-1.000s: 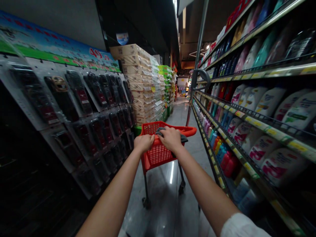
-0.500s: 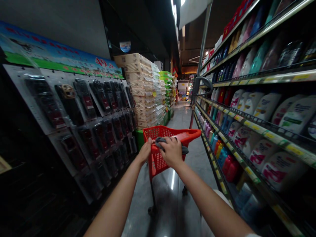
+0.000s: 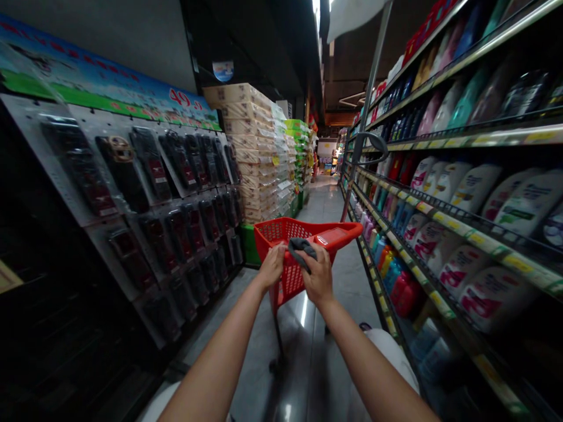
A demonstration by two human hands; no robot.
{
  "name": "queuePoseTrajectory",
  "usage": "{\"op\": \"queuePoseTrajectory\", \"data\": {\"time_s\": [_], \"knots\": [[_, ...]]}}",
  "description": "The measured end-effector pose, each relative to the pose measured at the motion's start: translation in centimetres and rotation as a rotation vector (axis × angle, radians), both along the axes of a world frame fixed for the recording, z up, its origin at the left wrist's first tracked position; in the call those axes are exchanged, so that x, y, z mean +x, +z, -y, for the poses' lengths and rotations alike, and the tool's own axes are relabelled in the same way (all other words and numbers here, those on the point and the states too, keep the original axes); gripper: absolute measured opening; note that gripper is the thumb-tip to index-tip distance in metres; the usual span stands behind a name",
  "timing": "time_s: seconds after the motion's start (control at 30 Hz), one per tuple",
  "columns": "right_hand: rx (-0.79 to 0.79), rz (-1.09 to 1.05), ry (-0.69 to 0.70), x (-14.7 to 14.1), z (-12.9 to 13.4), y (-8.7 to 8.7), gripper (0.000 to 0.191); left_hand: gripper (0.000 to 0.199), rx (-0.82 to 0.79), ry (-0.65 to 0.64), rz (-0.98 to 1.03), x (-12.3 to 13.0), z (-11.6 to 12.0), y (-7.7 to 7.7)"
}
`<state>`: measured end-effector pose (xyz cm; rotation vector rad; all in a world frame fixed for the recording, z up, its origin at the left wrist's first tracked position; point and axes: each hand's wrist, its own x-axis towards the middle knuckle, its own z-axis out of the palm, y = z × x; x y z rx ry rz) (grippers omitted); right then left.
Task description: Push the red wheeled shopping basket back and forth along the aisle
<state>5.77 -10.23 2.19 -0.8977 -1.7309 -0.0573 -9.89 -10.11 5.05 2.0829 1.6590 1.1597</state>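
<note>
A red plastic shopping cart (image 3: pixel 292 281) stands ahead of me, its perforated basket on dark legs with casters. My left hand (image 3: pixel 273 265) is closed around the near left part of its rim. In my right hand (image 3: pixel 319 275) is a dark grey cloth (image 3: pixel 302 251), bunched between the fingers and lying against the cart's near rim. A flat red panel (image 3: pixel 332 235) with a pale-edged label spans the rim to the right of the cloth.
Shelves of shampoo bottles (image 3: pixel 477 187) line the right side. A metal pole with a dark loop handle (image 3: pixel 372 146) rises beside them. Packaged belts (image 3: pixel 149 158) hang on a left display. Wrapped stacked cartons (image 3: pixel 250 152) stand further along the tiled aisle (image 3: pixel 319 199).
My right hand has drawn slightly back and right, and the cloth, earlier spread under the fingers, is now bunched up in it. My left hand has shifted slightly right along the rim.
</note>
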Motion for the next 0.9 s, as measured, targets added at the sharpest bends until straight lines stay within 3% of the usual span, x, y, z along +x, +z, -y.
{"op": "queuePoseTrajectory", "data": {"time_s": [0.13, 0.33, 0.4, 0.47, 0.57, 0.7, 0.8, 0.9], "knots": [[-0.010, -0.196, -0.028, 4.5, -2.9, -0.7, 0.030, 0.066, 0.109, 0.037, -0.153, 1.7, 1.1, -0.5], [-0.130, -0.307, -0.110, 10.0, -5.5, -0.1, 0.035, 0.053, 0.179, 0.008, -0.280, 8.0, 3.6, -1.1], [-0.251, -0.271, -0.175, 11.9, -5.8, 1.0, 0.037, 0.055, 0.159, -0.063, -0.300, 9.7, 4.2, -0.8], [-0.394, -0.174, -0.248, 13.5, -5.6, 2.5, 0.038, 0.057, 0.129, -0.219, -0.312, 10.2, 4.4, -0.6], [-0.538, 0.086, -0.353, 14.9, -4.3, 4.4, 0.038, 0.056, 0.093, -0.323, -0.323, 8.6, 3.9, -1.0], [-0.503, 0.364, -0.450, 15.9, -2.8, 5.2, 0.034, 0.050, -0.037, -0.035, -0.363, 3.4, 2.5, -3.2], [-0.449, 0.386, -0.349, 17.5, -4.1, 4.8, 0.048, 0.049, -0.115, 0.122, -0.496, -0.1, 2.3, -4.6], [-0.406, 0.356, -0.182, 19.6, -7.0, 4.4, 0.066, 0.047, -0.136, 0.136, -0.626, -1.0, 3.0, -4.9]]}}
